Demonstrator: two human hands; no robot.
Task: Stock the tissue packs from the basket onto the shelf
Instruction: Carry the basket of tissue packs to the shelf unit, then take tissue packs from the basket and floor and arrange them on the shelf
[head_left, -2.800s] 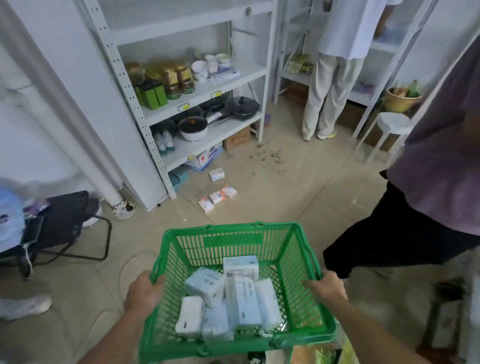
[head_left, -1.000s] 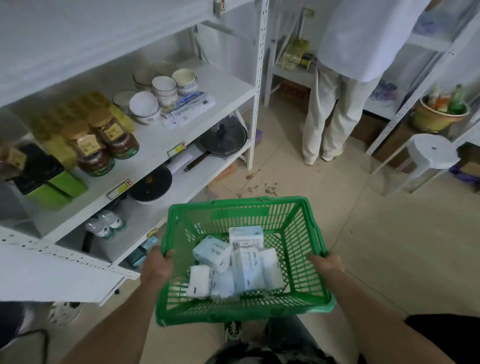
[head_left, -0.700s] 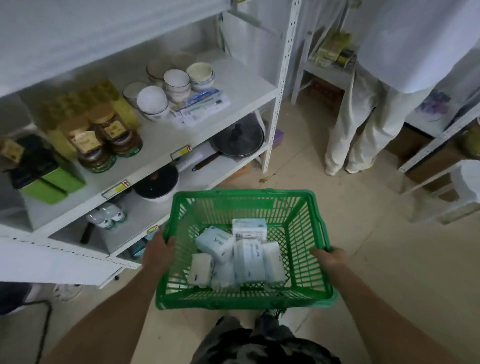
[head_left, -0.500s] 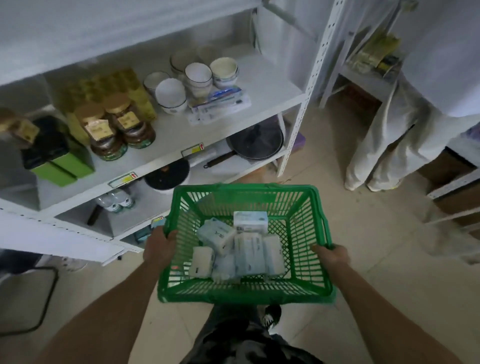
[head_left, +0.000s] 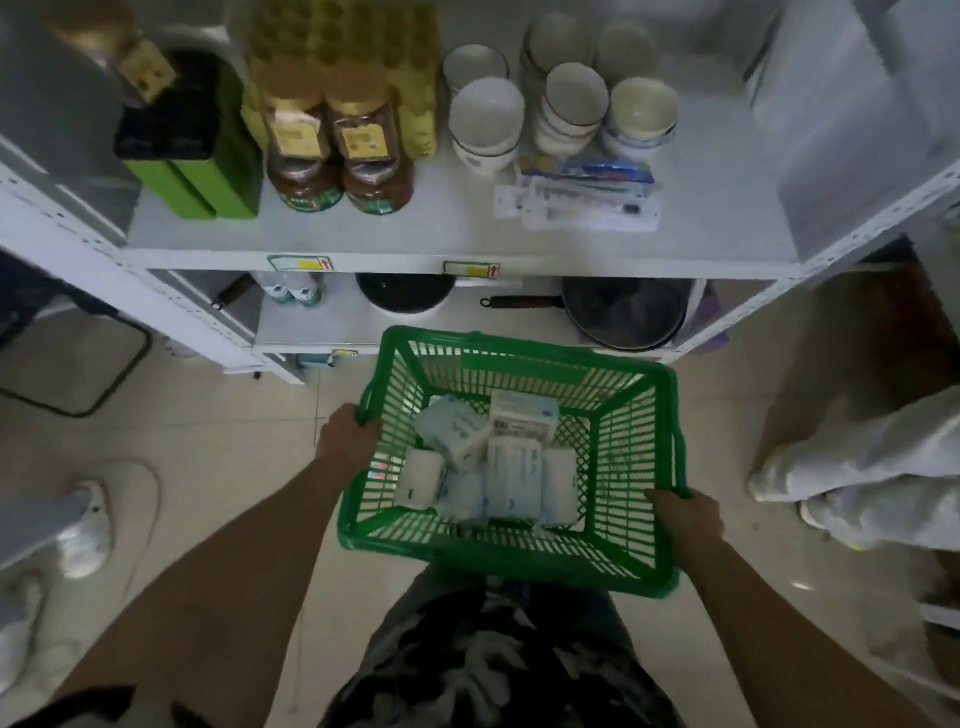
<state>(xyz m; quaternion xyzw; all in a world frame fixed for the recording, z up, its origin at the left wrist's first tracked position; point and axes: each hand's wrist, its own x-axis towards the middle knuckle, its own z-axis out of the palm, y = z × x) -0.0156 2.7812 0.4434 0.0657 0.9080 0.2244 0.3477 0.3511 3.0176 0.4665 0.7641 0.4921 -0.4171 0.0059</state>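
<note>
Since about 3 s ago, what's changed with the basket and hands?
The person carried the basket across the floor to the shelf, which now faces them square on. Nothing was taken or let go. Unchanged: the left hand and right hand grip the basket's side rims, and the tissue packs all lie inside, none on the shelf.

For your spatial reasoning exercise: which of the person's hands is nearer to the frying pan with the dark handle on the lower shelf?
Right. The right hand grips the basket rim below the frying pan; the left hand grips the opposite rim, further left.
</note>
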